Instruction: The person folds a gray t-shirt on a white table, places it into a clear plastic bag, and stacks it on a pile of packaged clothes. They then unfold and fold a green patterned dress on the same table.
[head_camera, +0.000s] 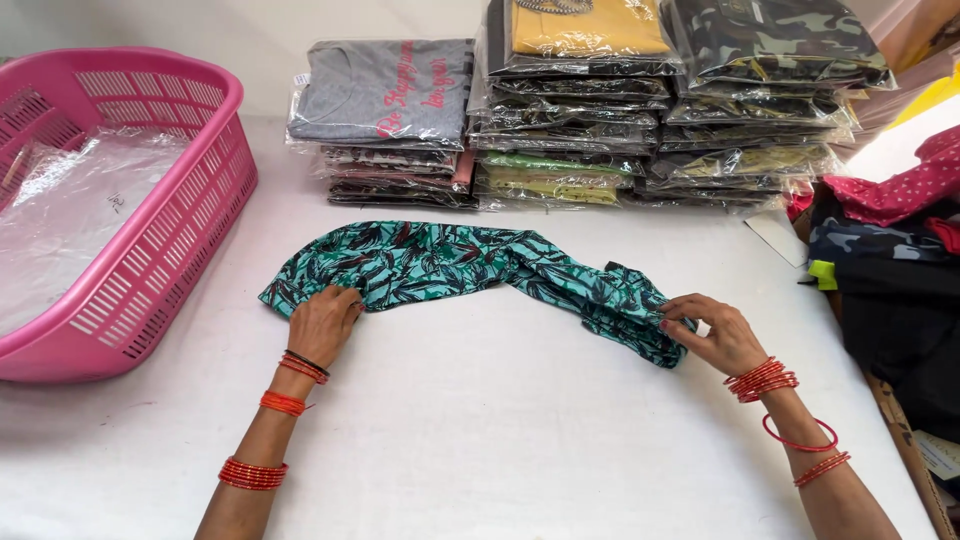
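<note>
Head cam view: a teal leaf-print garment is laid out in a long bunched strip across the white table. Its left end is gripped by the left hand, fingers curled closed; its right end is pinched by the right hand. Bagged clothes stacks are seen behind, pink basket at left.

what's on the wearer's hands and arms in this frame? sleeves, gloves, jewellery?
No gloves and no sleeves in view. The left hand has thin red-orange bangles at the wrist, one dark one among them, with two more red-orange bands further up the forearm. The right hand has a stack of red-orange bangles at the wrist and looser ones higher up.
</note>
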